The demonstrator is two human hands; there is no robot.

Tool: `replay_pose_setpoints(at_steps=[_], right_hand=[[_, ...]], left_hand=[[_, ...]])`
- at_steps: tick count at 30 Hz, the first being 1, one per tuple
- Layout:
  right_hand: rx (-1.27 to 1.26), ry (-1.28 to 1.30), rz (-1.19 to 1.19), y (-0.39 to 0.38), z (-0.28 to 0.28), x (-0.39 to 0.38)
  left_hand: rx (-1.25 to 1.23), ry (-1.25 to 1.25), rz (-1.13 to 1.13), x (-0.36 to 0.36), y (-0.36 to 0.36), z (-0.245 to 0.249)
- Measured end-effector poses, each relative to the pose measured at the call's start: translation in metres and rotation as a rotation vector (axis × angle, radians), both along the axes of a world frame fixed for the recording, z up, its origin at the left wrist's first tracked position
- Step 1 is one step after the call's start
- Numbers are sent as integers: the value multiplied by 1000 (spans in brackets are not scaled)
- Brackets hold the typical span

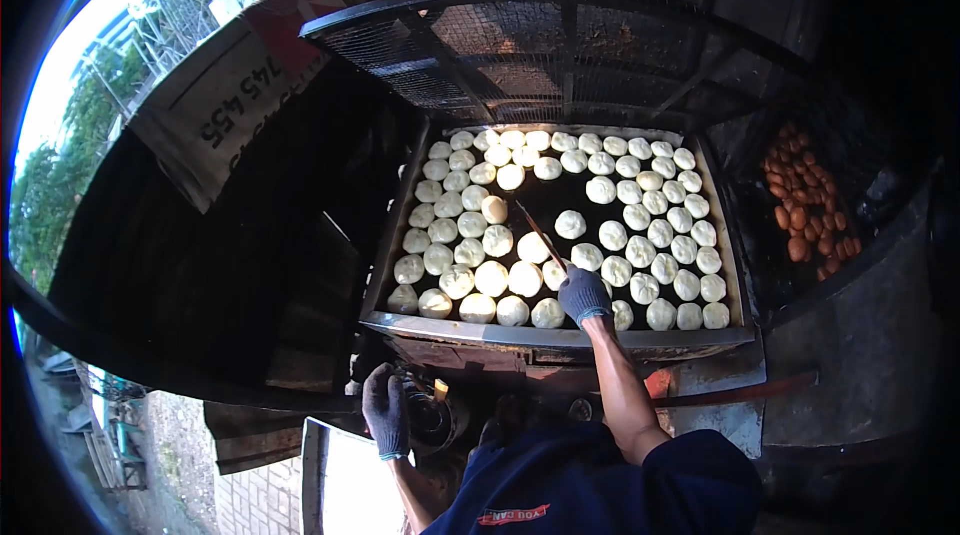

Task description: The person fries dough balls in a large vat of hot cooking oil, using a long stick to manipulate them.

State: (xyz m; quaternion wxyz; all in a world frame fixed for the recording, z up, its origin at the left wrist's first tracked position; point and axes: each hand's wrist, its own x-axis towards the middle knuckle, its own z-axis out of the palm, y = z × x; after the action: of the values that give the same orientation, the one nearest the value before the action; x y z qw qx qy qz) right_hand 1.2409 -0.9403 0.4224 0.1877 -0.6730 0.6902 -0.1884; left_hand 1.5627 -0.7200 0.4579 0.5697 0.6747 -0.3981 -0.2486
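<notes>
right hand (pixel 583 295), dark glove: fingers clamped on the low end of a thin stick (pixel 540 235). the stick runs up and left from the fist, and its tip sits over the bare dark patch in the middle of the pan. the hand is at the lower middle of the frame, just above the pan's near rim, touching or just over the front row of dough buns (pixel 470 225).

left hand (pixel 385 413), also gloved, is at the lower left of centre, below the pan, against a round dark fitting (pixel 432 417). only the back of the glove shows, so i cannot tell if the fingers are closed on it.

pale buns are packed in rows round the edges of the pan (pixel 560 337), tightest at left and right. a wire mesh lid (pixel 520 45) is propped open above at top centre. browned buns (pixel 805 210) sit in a dark bay at the right. a board with digits (pixel 235 100) is at the upper left. a blue sleeve (pixel 590 485) is at the bottom.
</notes>
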Motion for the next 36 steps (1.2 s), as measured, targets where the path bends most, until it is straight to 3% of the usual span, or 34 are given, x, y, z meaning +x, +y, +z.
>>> replay_pose_setpoints(at_steps=[9, 16, 21, 32, 36], right_hand=[[-95, -62, 154, 15, -1, 23], [58, -1, 172, 5, -4, 35], [170, 24, 107, -14, 13, 47], [20, 27, -80, -22, -4, 11], [92, 7, -137, -43, 5, -7]], left_hand=[[-19, -21, -16, -6, -1, 1], [-28, 10, -13, -5, 3, 8], [-19, -23, 10, -2, 3, 7], [-14, -50, 52, 3, 10, 1], [-22, -8, 38, 1, 7, -2]])
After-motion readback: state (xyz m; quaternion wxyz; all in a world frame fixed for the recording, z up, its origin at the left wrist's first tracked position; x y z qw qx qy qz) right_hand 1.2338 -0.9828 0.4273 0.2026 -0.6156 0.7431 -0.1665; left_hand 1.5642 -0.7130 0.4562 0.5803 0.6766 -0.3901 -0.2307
